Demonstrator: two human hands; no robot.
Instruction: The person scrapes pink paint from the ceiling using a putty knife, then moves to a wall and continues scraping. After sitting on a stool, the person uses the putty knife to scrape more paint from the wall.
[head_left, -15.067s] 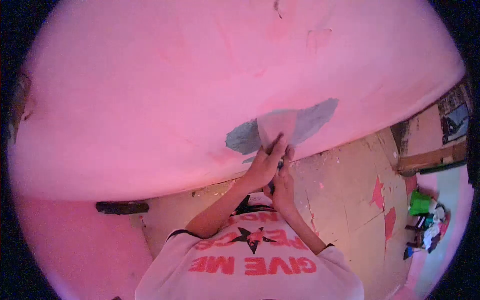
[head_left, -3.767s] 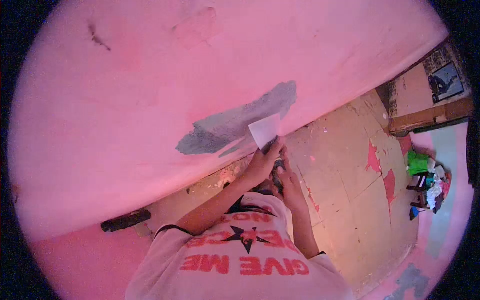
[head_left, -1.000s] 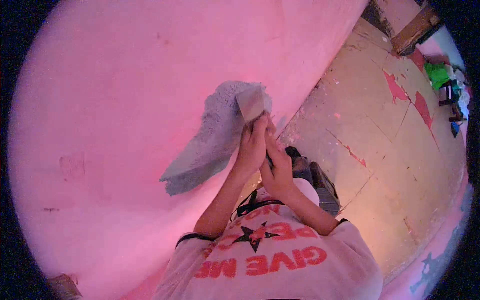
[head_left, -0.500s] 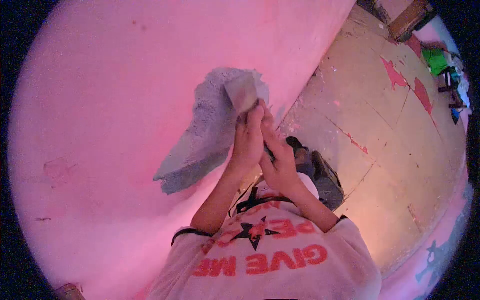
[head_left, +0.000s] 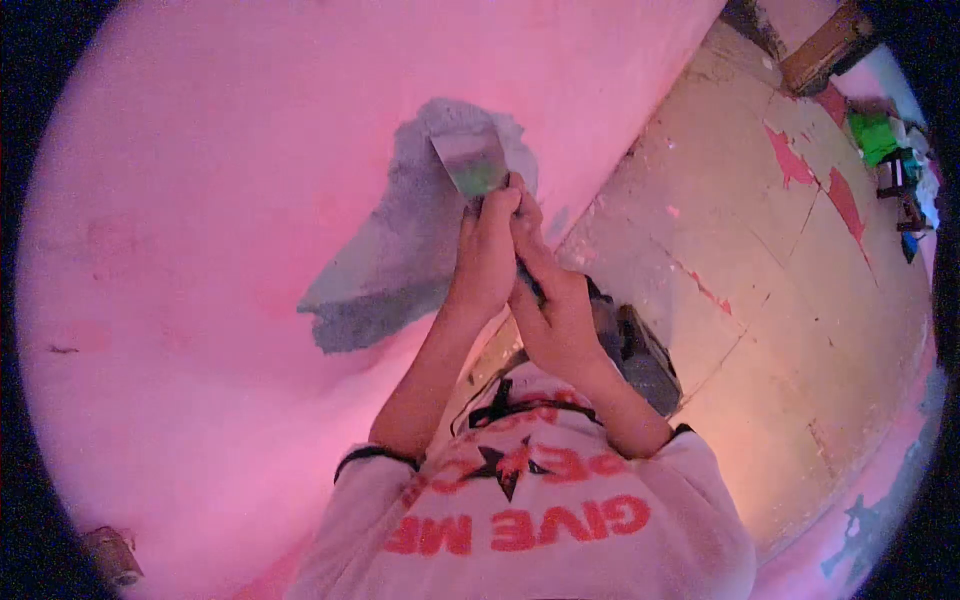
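Observation:
A scraper point(head_left: 468, 160) with a wide flat metal blade lies against a pink painted wall point(head_left: 220, 200), over a bare grey patch point(head_left: 375, 250). My left hand point(head_left: 487, 250) is closed around the scraper's handle close to the blade. Just beside and behind it, my right hand point(head_left: 552, 285) is wrapped on the same handle, its fingers pressed near the left hand. Most of the handle is hidden by the hands; a dark bit shows between them.
The beige tiled floor point(head_left: 740, 230) on the right carries pink paint patches. A brown wooden piece point(head_left: 825, 48) is at the top right. A green item point(head_left: 873, 138) lies among clutter at the right edge. A brown object point(head_left: 115, 555) is at bottom left.
Both hands and the scraper have shifted slightly upward in view, and the blade shows more plainly, turned a little. The view itself has also shifted slightly.

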